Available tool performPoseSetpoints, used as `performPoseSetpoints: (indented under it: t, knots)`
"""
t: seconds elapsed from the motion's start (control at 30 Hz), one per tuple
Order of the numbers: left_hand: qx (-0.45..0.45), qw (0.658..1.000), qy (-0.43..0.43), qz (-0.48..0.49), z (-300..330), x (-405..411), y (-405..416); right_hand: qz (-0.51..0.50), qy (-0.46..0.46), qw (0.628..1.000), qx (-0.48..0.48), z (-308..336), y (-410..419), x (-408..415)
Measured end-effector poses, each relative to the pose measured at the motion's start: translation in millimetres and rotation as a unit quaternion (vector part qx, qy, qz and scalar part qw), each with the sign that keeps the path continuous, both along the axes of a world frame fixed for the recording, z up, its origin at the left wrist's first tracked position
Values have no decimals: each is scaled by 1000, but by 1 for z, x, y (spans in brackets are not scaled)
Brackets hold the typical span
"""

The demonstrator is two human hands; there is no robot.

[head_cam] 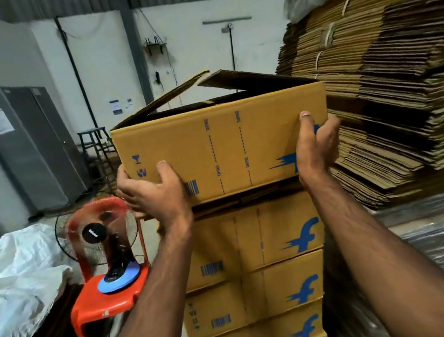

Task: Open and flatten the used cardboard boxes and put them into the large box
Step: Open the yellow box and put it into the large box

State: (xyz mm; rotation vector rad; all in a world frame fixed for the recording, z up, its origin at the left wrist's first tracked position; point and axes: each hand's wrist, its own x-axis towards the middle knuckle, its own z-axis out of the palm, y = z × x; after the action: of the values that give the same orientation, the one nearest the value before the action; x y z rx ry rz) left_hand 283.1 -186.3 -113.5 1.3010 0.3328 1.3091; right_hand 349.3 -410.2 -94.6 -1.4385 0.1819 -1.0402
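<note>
Two hands hold the top cardboard box (223, 150) at the head of a stack of matching boxes (256, 274), its upper flaps standing half open; to its right the box's edge sits close to a tall pile of flattened cardboard (397, 97), while to its left there is open air above an orange plastic chair (110, 298) carrying a fan (100, 236); behind stand a grey cabinet (26, 148), a stool (94, 144) and a white wall; the left hand (151, 192) grips the lower left corner, thumb on the front; the right hand (315, 146) clasps the lower right corner, thumb pressed up the front, fingers curled round the side.
</note>
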Motion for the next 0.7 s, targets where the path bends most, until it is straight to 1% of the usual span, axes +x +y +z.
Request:
performPoseSetpoints:
  t: [0.1,0.27,0.4,0.53,0.7]
  knots:
    - [-30,999,-22,-20,7,-11,0,-30,-40,999,-20,21,-3,-26]
    - [-33,993,-73,-89,26,-34,-20,-70,-85,993,-43,44,-30,-83]
    - [-21,988,-90,-127,39,-54,-45,-149,-92,984,-28,45,-56,-135]
    - [-16,981,-46,-189,37,-83,-92,-250,-86,964,-22,36,-94,-199]
    - [-18,945,-27,-326,20,-117,-169,-387,-30,921,-14,14,-152,-295]
